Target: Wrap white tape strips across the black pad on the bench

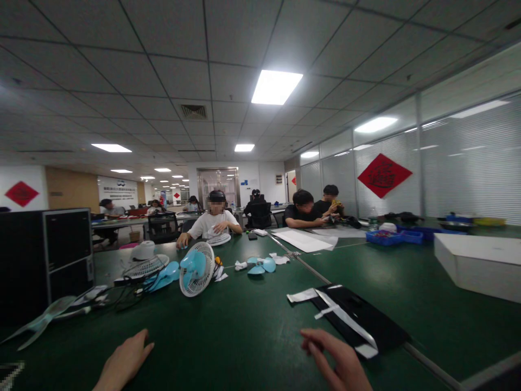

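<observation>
My left hand point(125, 358) is over the near edge of the green table point(228, 331), its thumb a little apart from the fingers, holding nothing. Further right, my right hand point(334, 355) has loosely bent fingers that stand apart, with nothing in them. Closest to it is a flat black sheet-like item point(366, 312) with white strips point(342, 320) across it. Ahead of my left hand, a fan head point(197, 270) with a white grille and light blue blades stands tilted. Beyond, a separate light blue fan blade point(261, 265) lies on the table.
On the left are a black computer-like case point(68, 252), a pale fan blade point(44, 320), dark cables point(126, 293) and a white fan part point(143, 251). A person point(214, 222) sits opposite; others sit at right. Blue trays point(382, 237) and a white box point(480, 266) stand right.
</observation>
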`<act>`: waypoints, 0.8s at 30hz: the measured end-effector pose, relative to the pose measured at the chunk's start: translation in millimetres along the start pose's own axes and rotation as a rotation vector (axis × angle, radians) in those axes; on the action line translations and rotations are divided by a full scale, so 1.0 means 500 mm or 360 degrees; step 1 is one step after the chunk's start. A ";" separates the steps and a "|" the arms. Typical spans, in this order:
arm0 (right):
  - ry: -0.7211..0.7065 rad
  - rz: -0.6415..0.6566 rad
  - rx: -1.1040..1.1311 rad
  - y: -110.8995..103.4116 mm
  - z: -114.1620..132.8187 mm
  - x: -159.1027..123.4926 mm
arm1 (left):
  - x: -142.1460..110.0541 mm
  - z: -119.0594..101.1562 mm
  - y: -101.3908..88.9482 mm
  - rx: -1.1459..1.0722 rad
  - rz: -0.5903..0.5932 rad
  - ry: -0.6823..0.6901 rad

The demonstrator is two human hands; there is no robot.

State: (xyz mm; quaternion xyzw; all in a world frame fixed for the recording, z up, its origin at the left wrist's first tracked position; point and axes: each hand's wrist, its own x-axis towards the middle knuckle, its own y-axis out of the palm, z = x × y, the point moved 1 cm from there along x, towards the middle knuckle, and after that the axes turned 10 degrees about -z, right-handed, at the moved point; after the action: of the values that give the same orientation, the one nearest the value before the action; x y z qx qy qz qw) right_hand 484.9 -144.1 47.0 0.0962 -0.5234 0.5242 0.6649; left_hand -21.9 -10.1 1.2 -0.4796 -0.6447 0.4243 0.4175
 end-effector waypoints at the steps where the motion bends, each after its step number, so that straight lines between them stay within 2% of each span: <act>1: 0.0055 -0.0148 -0.0038 -0.005 -0.026 0.021 | 0.004 0.004 0.004 0.0001 0.0004 -0.0005; 3: 0.0135 -0.0328 -0.0103 -0.010 -0.071 0.046 | 0.014 0.015 0.014 0.0002 0.0008 -0.0016; 6: 0.0217 -0.0422 -0.0179 -0.010 -0.119 0.055 | 0.028 0.031 0.031 0.0023 -0.0049 0.0015; 9: 0.0266 -0.0496 -0.0250 -0.008 -0.145 0.054 | 0.036 0.040 0.041 0.0019 -0.0057 0.0063; 13: 0.0284 -0.0545 -0.0325 -0.008 -0.157 0.059 | 0.037 0.040 0.036 -0.0010 -0.0010 0.0024; 16: 0.0209 -0.0573 -0.0400 -0.006 -0.161 0.060 | 0.037 0.041 0.029 -0.0035 -0.0015 -0.0012; 20: 0.0052 -0.0528 -0.0470 -0.001 -0.162 0.058 | 0.044 0.049 0.033 -0.0037 -0.0012 -0.0012; 24: 0.0041 -0.0488 -0.0485 -0.002 -0.160 0.058 | 0.049 0.054 0.039 0.0005 0.0002 0.0018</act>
State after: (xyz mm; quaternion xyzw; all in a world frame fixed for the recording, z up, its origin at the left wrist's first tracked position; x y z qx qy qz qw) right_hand 530.7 -73.1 35.8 0.0664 -0.5674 0.3330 0.7502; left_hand -47.1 13.5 -22.2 -0.4819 -0.6414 0.4228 0.4216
